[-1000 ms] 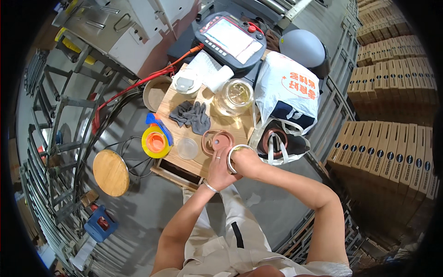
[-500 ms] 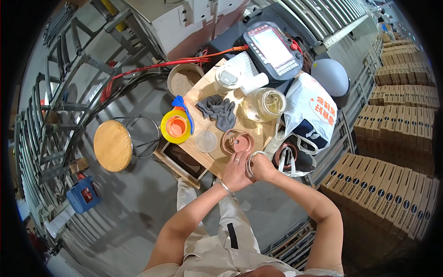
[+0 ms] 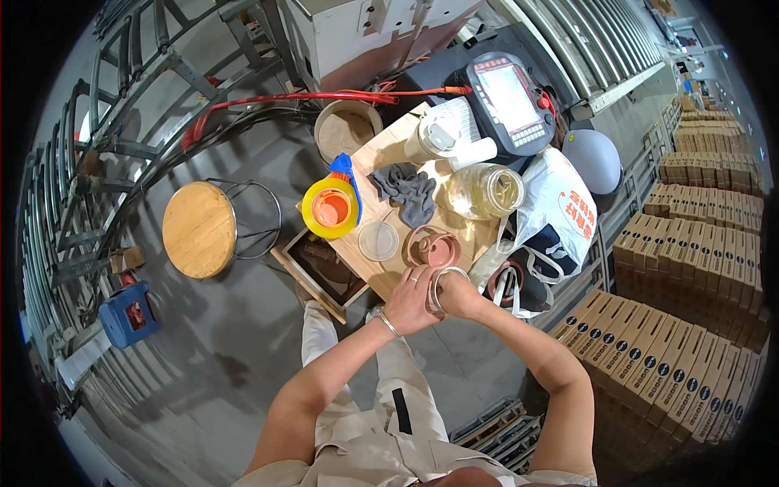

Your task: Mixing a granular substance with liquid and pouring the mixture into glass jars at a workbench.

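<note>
My left hand (image 3: 410, 302) is closed round a clear cup-like container (image 3: 435, 294) with a round, shiny rim, held above the table's near edge. Curled at its mouth is my right hand (image 3: 459, 294); its fingertips are hidden, so what they grip cannot be made out. Just beyond my left fingers lies a pink lid (image 3: 438, 245) with a loop. A clear round plastic lid (image 3: 378, 241) is left of it. Farther back are a crumpled grey cloth (image 3: 406, 191) and a large glass jar (image 3: 491, 193) with pale yellowish contents.
On the wooden table (image 3: 365, 264) sit a yellow tape roll on a blue dispenser (image 3: 331, 209), a white lidded cup (image 3: 434, 134) and a control pendant (image 3: 511, 101). A white plastic bag (image 3: 556, 207) hangs at the right. A round stool (image 3: 199, 230) stands left; cartons (image 3: 649, 357) are stacked right.
The view has shifted, so the table appears farther right and slightly lower. Both hands stay together at the container, with my right hand still curled at its mouth.
</note>
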A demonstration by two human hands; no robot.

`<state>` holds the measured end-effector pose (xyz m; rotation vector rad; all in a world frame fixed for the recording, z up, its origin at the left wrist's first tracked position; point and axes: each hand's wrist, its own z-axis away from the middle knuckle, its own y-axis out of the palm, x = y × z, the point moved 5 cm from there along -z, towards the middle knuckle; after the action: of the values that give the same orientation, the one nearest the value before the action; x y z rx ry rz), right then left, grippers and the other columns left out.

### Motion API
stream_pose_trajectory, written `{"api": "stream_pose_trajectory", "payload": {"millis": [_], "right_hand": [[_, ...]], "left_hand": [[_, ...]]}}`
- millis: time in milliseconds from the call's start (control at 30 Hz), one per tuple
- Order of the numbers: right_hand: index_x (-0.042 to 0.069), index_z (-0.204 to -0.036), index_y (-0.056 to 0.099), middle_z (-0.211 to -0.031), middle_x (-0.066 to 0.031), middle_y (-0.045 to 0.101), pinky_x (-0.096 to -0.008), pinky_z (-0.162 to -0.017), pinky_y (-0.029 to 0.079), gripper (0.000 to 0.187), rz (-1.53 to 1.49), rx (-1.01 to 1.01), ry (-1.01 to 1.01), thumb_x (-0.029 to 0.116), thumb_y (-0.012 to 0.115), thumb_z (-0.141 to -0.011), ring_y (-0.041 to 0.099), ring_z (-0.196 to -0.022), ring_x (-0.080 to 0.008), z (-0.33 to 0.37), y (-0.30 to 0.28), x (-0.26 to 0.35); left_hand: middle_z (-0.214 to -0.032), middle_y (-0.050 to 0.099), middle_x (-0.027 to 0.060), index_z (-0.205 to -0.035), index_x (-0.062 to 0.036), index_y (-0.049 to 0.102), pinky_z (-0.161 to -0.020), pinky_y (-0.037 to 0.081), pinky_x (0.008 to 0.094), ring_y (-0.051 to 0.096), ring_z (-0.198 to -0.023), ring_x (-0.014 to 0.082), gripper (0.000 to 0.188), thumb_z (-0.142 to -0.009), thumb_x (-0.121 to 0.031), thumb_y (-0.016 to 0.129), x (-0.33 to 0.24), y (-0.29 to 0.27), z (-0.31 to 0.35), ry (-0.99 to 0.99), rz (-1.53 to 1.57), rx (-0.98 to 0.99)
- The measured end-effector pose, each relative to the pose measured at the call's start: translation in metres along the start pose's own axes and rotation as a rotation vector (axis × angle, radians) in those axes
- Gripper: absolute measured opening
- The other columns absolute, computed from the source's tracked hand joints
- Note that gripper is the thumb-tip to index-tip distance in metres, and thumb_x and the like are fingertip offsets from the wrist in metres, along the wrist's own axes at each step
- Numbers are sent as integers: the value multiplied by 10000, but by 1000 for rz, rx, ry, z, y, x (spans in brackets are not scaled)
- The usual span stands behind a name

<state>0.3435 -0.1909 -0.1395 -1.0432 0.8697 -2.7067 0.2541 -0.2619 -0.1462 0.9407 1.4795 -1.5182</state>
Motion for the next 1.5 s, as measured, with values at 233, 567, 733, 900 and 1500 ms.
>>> {"api": "stream_pose_trajectory", "payload": {"millis": [233, 567, 733, 900, 1500], "right_hand": [[-34, -861, 632, -688, -167, 605, -371, -601, 466, 199, -49, -43, 27, 139, 655, -764, 593, -627, -269, 7, 18, 6], [40, -875, 666, -686, 66, 574, -161, -459, 318, 86, -865, -145, 380, 121, 637, -871, 432, -558, 9, 31, 84, -60], [39, -873, 659, -692, 74, 561, -168, -455, 307, 55, -943, -264, 346, 90, 652, -853, 421, -552, 8, 40, 108, -69], [22, -839, 660, -643, 84, 510, -173, -493, 325, 61, -879, -343, 317, 81, 651, -850, 402, -572, 4, 51, 121, -62], [47, -888, 649, -586, 118, 433, -171, -445, 265, 32, -1075, -404, 177, 69, 635, -868, 348, -502, 15, 66, 115, -59]], "left_hand": [[-1208, 487, 178, -1257, 8, 390, -987, 383, 415, 460, -1138, 348, 884, -559, -304, 835, 41, 6, 27, 3, -37, 2], [-1228, 440, 182, -1277, -19, 366, -987, 393, 418, 463, -1140, 369, 859, -585, -230, 829, 78, 29, 58, -66, 38, 68], [-1240, 433, 177, -1297, -19, 354, -992, 381, 426, 450, -1153, 361, 869, -586, -215, 813, 88, 39, 69, 6, -42, 19], [-1304, 385, 190, -1334, -14, 332, -1043, 313, 451, 379, -1222, 377, 895, -592, -209, 792, 86, 36, 75, -44, -125, 17], [-1361, 382, 172, -865, -85, 589, -1078, 209, 516, 236, -1337, 406, 249, -651, -160, 691, 35, 9, 55, 49, -84, 48]]}}
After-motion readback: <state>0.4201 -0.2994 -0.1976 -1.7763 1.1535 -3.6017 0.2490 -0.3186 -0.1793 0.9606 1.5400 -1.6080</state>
